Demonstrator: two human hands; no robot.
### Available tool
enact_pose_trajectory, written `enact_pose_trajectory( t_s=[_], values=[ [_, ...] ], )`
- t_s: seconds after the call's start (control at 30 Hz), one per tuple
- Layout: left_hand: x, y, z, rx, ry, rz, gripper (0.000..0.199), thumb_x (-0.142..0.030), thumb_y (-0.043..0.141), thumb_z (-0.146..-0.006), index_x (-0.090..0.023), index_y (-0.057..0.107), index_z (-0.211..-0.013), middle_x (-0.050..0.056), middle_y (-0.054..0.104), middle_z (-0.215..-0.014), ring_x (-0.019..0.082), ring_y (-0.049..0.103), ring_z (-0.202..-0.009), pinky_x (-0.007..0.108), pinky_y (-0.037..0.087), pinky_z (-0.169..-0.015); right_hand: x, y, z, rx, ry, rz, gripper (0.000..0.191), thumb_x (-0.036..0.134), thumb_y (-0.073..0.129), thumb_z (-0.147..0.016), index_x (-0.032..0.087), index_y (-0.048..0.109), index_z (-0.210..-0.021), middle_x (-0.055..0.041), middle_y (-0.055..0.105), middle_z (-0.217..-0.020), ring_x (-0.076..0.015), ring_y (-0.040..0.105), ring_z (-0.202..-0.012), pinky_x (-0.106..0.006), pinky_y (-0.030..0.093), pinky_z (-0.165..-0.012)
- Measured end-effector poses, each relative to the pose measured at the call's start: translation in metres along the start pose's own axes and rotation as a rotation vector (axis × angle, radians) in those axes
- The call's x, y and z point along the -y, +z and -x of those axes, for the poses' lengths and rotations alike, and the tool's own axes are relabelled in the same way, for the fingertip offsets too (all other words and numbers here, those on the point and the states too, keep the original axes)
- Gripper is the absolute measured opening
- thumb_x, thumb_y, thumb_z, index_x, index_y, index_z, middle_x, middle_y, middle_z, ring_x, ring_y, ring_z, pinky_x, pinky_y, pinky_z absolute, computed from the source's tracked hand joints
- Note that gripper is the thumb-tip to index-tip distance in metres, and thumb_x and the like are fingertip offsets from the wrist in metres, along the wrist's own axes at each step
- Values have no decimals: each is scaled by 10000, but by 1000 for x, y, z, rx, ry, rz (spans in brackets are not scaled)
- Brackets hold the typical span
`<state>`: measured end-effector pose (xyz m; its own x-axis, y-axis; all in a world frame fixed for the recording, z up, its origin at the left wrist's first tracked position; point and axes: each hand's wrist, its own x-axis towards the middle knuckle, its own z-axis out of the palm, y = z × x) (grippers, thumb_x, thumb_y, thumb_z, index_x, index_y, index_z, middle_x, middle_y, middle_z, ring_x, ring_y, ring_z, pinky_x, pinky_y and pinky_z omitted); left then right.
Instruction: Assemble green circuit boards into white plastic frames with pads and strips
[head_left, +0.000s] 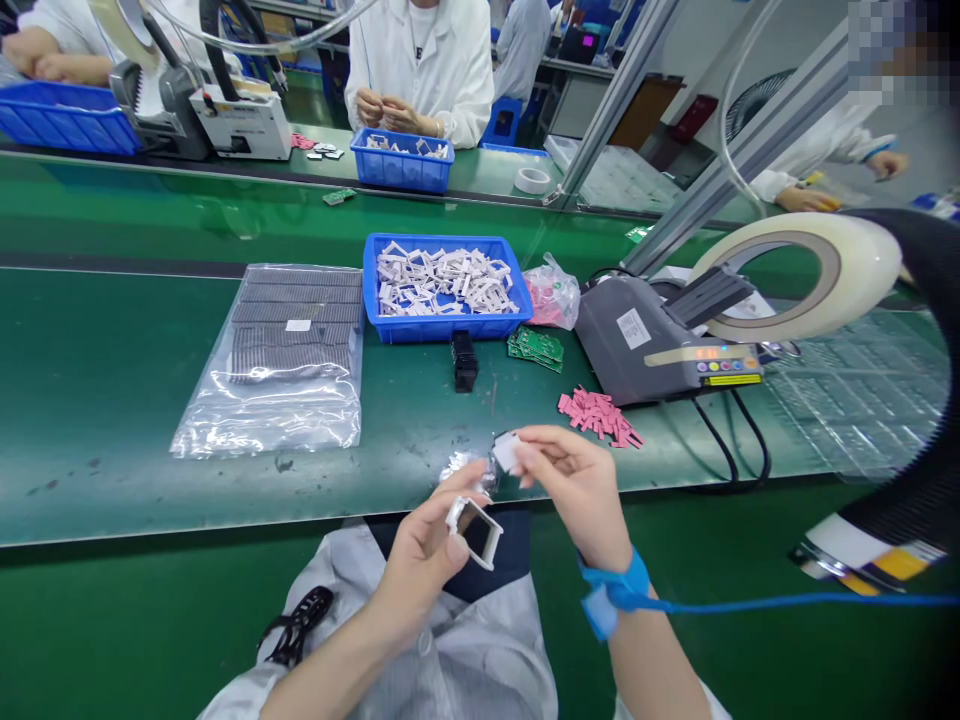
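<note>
Head cam: our left hand [424,565] grips a white frame [453,515], our right hand [577,495] pinches a white tab [506,452] between its fingers.

two hands: the left hand [424,560] holds one white frame [474,530], the right hand [577,495] one white piece [506,452], with one blue wrist strap [615,585] on its wrist. ahead of the hands lie one bag [277,400], one black block [465,360], one dispenser [637,350], one tape roll [855,280] and one blue bin [442,328]; farther ahead sit two more bins [401,180].
</note>
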<state>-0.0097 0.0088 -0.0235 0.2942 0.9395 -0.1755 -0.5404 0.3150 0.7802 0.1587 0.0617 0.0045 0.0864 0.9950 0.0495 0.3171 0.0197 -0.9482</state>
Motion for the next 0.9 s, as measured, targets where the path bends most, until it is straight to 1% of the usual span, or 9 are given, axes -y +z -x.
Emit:
enact_pose_trajectory(
  t_s=[0.1,0.23,0.37,0.43,0.53,0.6,0.67,0.73,0.9],
  values=[
    [-6,3,-2,98,-28,-26,377,-552,702,-683,-272,733,-933,45,414,-1475,311,309,-1374,438,235,-1117,14,4,14,170,55,-144,296,442,660,-760,152,669,-817,-12,655,-559,-126,597,-433,-232,521,-404],
    [-13,10,-1,133,-82,59,422,-595,718,-629,-247,745,-865,93,610,-1222,316,484,-1225,460,321,-1059,19,8,23,275,195,-411,264,383,706,-737,167,565,-792,0,669,-633,-85,585,-427,-189,523,-423],
    [-17,15,2,101,-100,113,405,-591,740,-600,-240,743,-802,61,654,-961,249,610,-960,431,420,-971,17,10,28,301,276,-523,319,362,717,-739,204,446,-798,56,605,-556,-79,558,-409,-177,492,-412],
    [-16,14,3,107,-104,157,394,-581,748,-596,-242,742,-797,49,661,-914,238,629,-916,440,416,-988,17,8,29,297,202,-451,298,383,694,-762,205,458,-800,60,580,-556,-67,511,-398,-167,441,-382],
    [-12,9,6,114,-107,216,371,-545,764,-604,-254,746,-834,57,657,-1132,261,593,-1104,425,351,-1069,19,0,30,190,-99,-159,256,395,702,-763,202,571,-868,18,593,-680,-78,515,-503,-179,416,-412],
    [-10,6,7,133,-116,240,354,-530,757,-626,-266,747,-862,44,621,-1241,272,546,-1196,415,351,-1077,23,-8,29,184,-313,52,331,418,721,-744,215,621,-985,-55,640,-919,-143,610,-745,-231,500,-550],
    [-10,6,9,163,-130,244,350,-530,751,-636,-272,746,-873,39,631,-1232,285,559,-1188,431,395,-1048,28,-13,28,266,-463,189,412,412,717,-751,225,606,-1101,-96,618,-1145,-210,602,-1009,-321,533,-770],
    [-12,8,9,186,-138,234,353,-534,753,-631,-267,747,-861,49,666,-1157,295,595,-1138,444,443,-1003,32,-15,27,348,-552,243,411,350,701,-783,224,575,-1154,-83,635,-1164,-215,584,-1087,-371,491,-901],
    [-15,9,9,216,-186,205,347,-530,772,-607,-266,753,-832,48,674,-1072,286,612,-1097,395,478,-937,35,-13,23,436,-581,262,359,274,736,-757,214,584,-1077,-15,709,-999,-174,636,-985,-332,484,-865]
  ],
)
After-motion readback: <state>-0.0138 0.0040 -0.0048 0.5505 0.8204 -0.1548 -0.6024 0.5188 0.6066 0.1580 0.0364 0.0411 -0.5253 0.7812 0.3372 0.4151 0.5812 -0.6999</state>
